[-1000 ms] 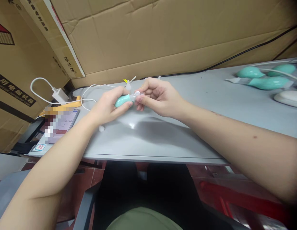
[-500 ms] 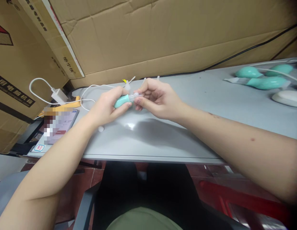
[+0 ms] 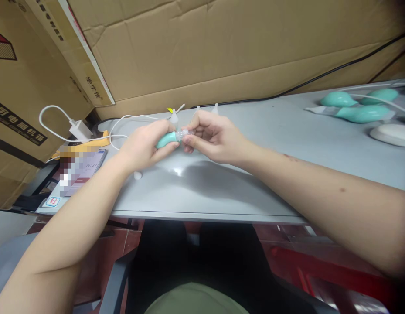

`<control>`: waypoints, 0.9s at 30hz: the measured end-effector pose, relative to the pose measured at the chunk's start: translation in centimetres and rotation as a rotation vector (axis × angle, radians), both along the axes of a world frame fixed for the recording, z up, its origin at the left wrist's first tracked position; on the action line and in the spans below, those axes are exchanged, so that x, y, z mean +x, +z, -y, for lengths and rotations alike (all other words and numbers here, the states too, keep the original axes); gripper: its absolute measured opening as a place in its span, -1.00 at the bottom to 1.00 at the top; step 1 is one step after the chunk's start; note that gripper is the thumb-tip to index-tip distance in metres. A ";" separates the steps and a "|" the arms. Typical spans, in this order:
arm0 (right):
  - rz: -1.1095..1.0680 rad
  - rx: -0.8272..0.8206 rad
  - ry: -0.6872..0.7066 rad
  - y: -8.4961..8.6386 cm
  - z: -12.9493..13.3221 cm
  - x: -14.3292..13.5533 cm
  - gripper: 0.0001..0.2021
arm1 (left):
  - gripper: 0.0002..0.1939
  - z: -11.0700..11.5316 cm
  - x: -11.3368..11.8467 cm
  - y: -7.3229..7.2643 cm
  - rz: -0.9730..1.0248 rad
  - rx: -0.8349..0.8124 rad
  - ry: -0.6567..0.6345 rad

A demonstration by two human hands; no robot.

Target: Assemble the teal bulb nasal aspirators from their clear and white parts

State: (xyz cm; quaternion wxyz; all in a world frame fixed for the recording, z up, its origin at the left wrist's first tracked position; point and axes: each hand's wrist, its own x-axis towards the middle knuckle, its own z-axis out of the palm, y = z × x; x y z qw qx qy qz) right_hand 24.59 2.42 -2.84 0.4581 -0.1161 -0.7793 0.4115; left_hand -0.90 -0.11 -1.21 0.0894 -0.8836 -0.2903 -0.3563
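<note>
My left hand (image 3: 148,141) is wrapped round a mint-green bulb (image 3: 166,139), whose narrow end points right. A clear plastic piece (image 3: 184,133) sits at that end of the bulb. The thumb and fingertips of my right hand (image 3: 210,135) pinch this clear piece. Both hands are close together above the grey table (image 3: 270,174). Just behind them stand small whitish translucent nozzles (image 3: 174,117), one with a yellow bit beside it. Near my left wrist lies a small white round piece (image 3: 137,175).
Mint-green bulbs (image 3: 339,99) and a white mouse-like object (image 3: 392,134) lie at the right. On the left are a phone (image 3: 84,172), a white charger (image 3: 80,131) with its cable and an orange object (image 3: 104,139). Cardboard (image 3: 222,52) stands behind the table.
Both hands keep their grip on the bulb and the clear piece. My right hand has shifted very slightly, and more of a nozzle behind it shows.
</note>
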 end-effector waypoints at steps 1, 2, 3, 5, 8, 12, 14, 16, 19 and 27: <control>-0.003 0.002 -0.002 -0.1 0.0 0.0 -0.72 | -0.82 0.0 0.0 0.0 -0.003 0.002 0.003; -0.008 0.006 -0.004 -0.2 0.0 -0.1 -0.72 | -0.82 0.0 0.0 0.0 -0.003 0.005 0.007; -0.013 0.011 -0.007 -0.2 0.0 -0.1 -0.71 | -0.82 0.0 0.0 -0.1 -0.002 0.009 0.014; -0.023 0.014 -0.017 -0.1 0.1 -0.2 -0.69 | -0.81 -0.1 0.0 -0.1 0.000 0.012 0.035; -0.014 -0.025 -0.049 0.2 0.6 -0.3 -0.62 | -0.76 -0.1 0.0 -0.1 -0.005 -0.006 0.059; 0.009 -0.060 -0.080 0.5 1.0 -0.4 -0.58 | -0.71 0.0 0.0 0.1 -0.020 -0.039 0.087; 0.024 -0.063 -0.086 0.5 1.0 -0.3 -0.60 | -0.69 0.0 0.0 0.1 -0.032 -0.047 0.104; 0.038 -0.070 -0.067 0.4 1.0 -0.2 -0.62 | -0.67 0.1 0.0 0.1 -0.045 -0.048 0.111; 0.043 -0.083 -0.026 0.3 0.8 -0.1 -0.63 | -0.64 0.2 -0.2 0.2 -0.072 -0.046 0.106; 0.054 -0.077 0.004 -0.2 0.2 -0.5 -0.74 | -0.77 0.6 0.4 0.5 -0.068 -0.071 0.098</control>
